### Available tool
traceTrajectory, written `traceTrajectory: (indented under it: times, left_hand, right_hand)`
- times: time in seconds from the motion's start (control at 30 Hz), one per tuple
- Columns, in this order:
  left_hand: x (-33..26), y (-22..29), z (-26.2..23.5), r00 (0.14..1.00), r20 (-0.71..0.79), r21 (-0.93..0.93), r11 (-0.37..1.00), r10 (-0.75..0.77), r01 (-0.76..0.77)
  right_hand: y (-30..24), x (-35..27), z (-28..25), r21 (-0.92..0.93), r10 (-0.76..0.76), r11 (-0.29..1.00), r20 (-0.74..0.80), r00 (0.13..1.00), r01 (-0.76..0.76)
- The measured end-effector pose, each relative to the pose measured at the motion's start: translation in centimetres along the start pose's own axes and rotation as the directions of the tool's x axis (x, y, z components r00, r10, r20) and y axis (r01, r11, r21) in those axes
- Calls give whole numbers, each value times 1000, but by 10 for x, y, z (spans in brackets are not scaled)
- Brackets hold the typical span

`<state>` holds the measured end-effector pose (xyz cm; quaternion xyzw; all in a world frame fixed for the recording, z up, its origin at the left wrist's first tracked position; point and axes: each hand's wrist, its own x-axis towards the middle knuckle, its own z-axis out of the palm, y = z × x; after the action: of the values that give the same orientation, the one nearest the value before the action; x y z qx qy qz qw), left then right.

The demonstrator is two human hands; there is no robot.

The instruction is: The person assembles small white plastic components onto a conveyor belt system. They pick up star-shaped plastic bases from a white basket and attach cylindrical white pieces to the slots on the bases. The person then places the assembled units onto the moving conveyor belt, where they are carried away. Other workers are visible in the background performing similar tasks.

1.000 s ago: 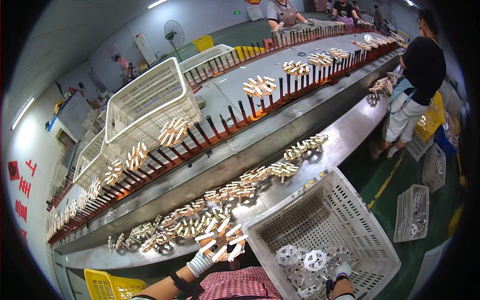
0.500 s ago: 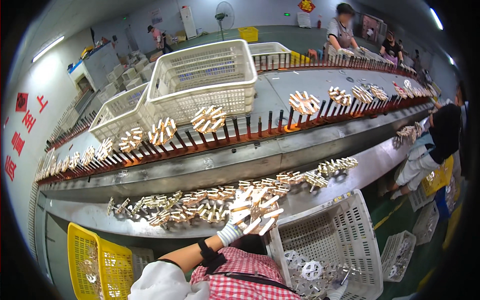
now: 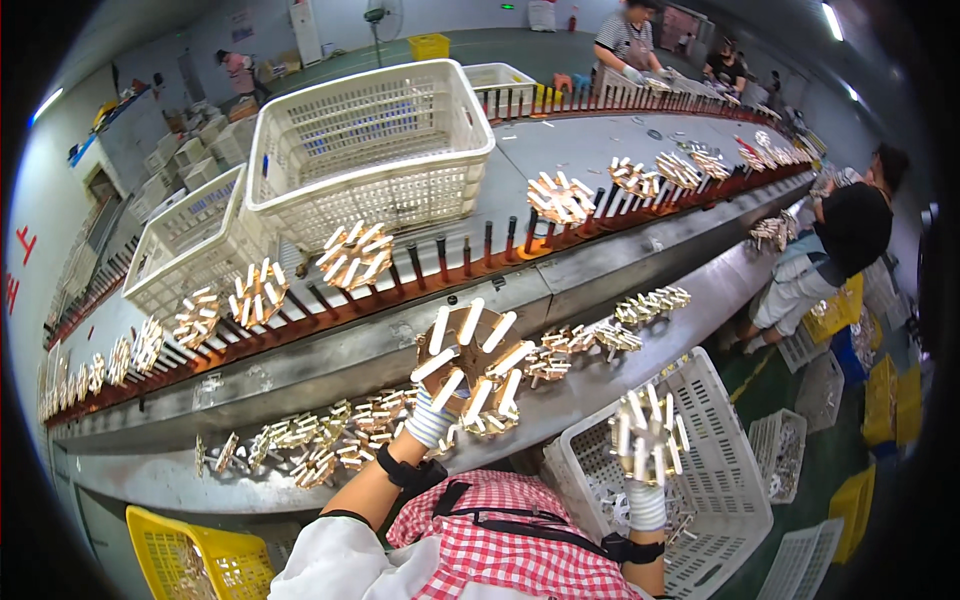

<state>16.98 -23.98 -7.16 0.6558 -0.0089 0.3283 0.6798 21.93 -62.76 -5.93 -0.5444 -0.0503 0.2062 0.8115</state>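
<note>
My left hand, in a white glove, holds up a round brown disc with white pegs sticking out around it, raised toward the row of black pins on the red conveyor rail. Over the white crate at my lower right, my right hand, also gloved, grips a second pegged disc. Several more of these discs lie in a line on the grey metal ledge below my left hand. Others hang on the conveyor pins, one of them a pegged disc straight ahead.
Large white baskets stand behind the rail. A yellow crate sits at my lower left. A person in black works at the ledge to the right, and more people stand at the far end. Small crates lie on the green floor.
My left hand has lifted its disc higher toward the rail. My right hand has come up out of the white crate with a second disc. The view swung left.
</note>
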Motion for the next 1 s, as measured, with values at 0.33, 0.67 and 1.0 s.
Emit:
traceTrajectory:
  times: [0.33, 0.67, 1.0]
  left_hand:
    - [-10, -38, -78, 942, 165, -161, 934, -293, 318]
    - [-20, 88, -77, 566, 653, 3, 748, -504, 663]
    - [-68, 59, -143, 500, 720, 546, 838, -481, 20]
  right_hand:
    - [31, 8, 70, -52, -61, 996, 132, 989, 68]
    - [11, 52, 147, 266, 46, 947, 441, 896, -179]
    - [51, 22, 203, 133, 32, 981, 601, 799, -139]
